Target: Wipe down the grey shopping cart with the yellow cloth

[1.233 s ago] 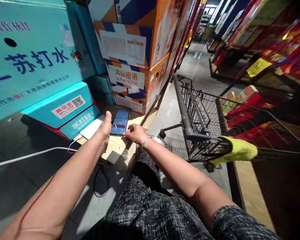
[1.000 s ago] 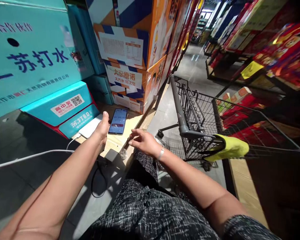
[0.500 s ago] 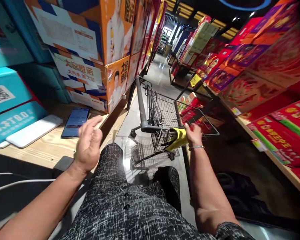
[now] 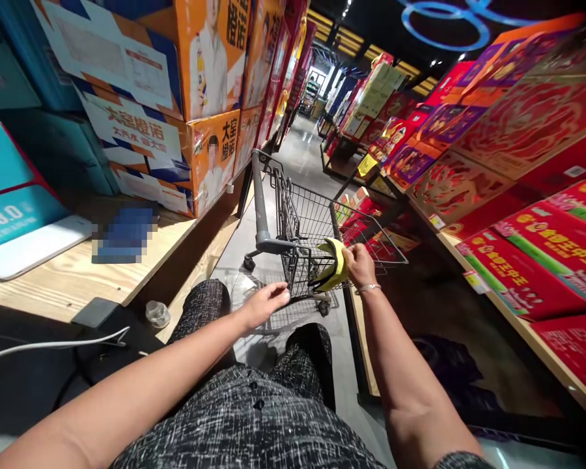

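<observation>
My right hand [image 4: 358, 264] grips a yellow cloth [image 4: 333, 266] draped on the near rim of a grey wire shopping cart [image 4: 306, 225] in the aisle. Reaching toward the cart's near side is my left hand [image 4: 264, 303], fingers loosely extended and holding nothing. A bracelet sits on my right wrist. A phone [image 4: 125, 234], blurred out, lies on the wooden shelf [image 4: 68, 280] to my left, beside a white flat device [image 4: 29, 246]. My patterned dark trousers fill the lower middle.
Stacked orange and blue cartons [image 4: 185, 91] and teal boxes [image 4: 10, 195] line the left. Red gift boxes [image 4: 532, 260] fill low shelves on the right. A white cable [image 4: 53, 345] and a small clear jar [image 4: 157, 314] lie by the shelf edge. The aisle floor [image 4: 303, 150] runs ahead.
My view turned from the phone to the cart. My right hand left the phone and took hold of the yellow cloth. My left hand swung from the shelf toward the cart.
</observation>
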A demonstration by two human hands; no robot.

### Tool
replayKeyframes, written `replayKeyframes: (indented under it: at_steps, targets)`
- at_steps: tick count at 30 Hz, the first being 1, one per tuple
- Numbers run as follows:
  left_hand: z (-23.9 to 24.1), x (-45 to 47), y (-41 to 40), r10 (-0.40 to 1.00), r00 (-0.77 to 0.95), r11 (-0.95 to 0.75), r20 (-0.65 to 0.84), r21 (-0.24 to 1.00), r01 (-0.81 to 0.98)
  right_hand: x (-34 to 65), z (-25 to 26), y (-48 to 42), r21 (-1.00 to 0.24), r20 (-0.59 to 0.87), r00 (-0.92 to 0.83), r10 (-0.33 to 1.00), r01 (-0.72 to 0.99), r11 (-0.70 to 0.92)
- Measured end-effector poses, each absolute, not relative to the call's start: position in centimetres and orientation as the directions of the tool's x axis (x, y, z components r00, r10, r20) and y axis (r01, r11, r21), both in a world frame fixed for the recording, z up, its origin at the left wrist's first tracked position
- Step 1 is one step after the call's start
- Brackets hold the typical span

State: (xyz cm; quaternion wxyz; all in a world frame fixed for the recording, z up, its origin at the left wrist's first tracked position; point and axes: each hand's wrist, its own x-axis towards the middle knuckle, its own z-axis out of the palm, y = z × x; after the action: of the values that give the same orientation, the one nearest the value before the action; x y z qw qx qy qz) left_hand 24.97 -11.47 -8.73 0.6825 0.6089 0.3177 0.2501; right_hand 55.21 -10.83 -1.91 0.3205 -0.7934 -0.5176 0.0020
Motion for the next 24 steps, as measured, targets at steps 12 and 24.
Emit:
replayKeyframes:
  at_steps: [12, 24]
  targets:
    - [-5.2, 23.7, -15.2, 0.773, 0.631, 0.425, -0.061, 0.789, -0.444, 39.1, -1.4, -19.9, -0.74, 0.428, 0.154, 0.89, 0.626, 0.248]
    - [0.9, 11.4, -13.0, 0.726, 0.466, -0.598, 0.506, 0.799, 0.064, 32.7, 0.7, -14.8, -0.904, 0.399, -0.144, 0.906, 0.101, 0.414]
